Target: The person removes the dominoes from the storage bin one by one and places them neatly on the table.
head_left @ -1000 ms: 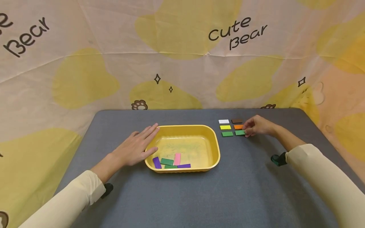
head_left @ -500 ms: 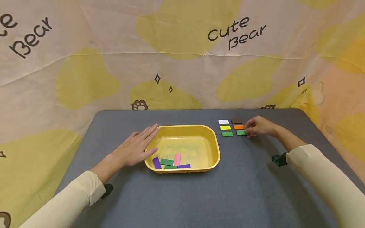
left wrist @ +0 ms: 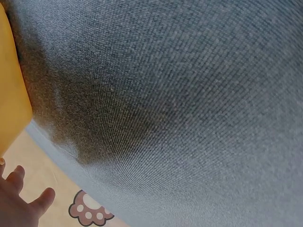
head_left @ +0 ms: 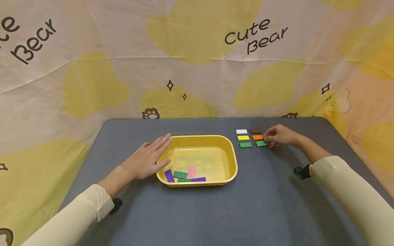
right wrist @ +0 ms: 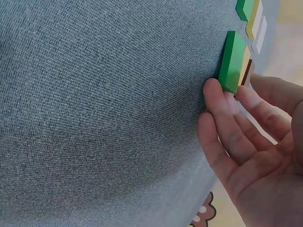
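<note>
My left hand (head_left: 145, 159) rests with fingers spread on the left rim of a yellow plastic tray (head_left: 232, 150). In the left wrist view, part of that hand (left wrist: 23, 198) shows near the tray's yellow wall (left wrist: 12, 90). At the far right of the table, my right hand (head_left: 280, 135) holds the right end of a green domino block (head_left: 261, 144) lying flat. In the right wrist view, curled fingertips touch the end of this green block (right wrist: 231, 64); the thumb's contact is unclear. An orange block (head_left: 258, 137) lies just behind it.
Left of the held block lies another green block (head_left: 245, 145), with yellow (head_left: 243, 138), white (head_left: 241, 131) and brown (head_left: 255, 131) blocks behind. The tray holds purple (head_left: 169, 175), green (head_left: 180, 175) and pink (head_left: 192, 172) blocks. A printed cloth (head_left: 197, 68) hangs behind the grey table (head_left: 197, 215).
My right hand has slid slightly to the right, and the green domino block has moved with it, away from the other green one. The left hand and tray have stayed put.
</note>
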{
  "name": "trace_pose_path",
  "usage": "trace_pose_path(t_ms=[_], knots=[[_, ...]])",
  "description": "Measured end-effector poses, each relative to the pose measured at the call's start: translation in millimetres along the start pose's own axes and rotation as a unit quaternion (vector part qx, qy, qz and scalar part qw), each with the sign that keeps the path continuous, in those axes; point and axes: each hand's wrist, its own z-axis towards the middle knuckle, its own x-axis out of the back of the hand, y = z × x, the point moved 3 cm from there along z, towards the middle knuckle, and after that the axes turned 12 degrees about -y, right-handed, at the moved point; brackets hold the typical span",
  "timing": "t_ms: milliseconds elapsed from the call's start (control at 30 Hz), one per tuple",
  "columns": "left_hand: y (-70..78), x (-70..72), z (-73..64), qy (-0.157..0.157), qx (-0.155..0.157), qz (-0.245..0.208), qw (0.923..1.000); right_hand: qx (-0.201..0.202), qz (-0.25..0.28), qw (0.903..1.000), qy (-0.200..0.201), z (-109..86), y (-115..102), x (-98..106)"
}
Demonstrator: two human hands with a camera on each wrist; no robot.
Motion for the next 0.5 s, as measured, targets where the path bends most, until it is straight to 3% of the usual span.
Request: trace_pose_path(t_ms=[500], knots=[[-0.8, -0.7, 0.4, 0.004, -0.002, -0.001, 1.0000, 0.010, 0.005, 0.9999, 0.001, -0.3, -0.7, -1.9]])
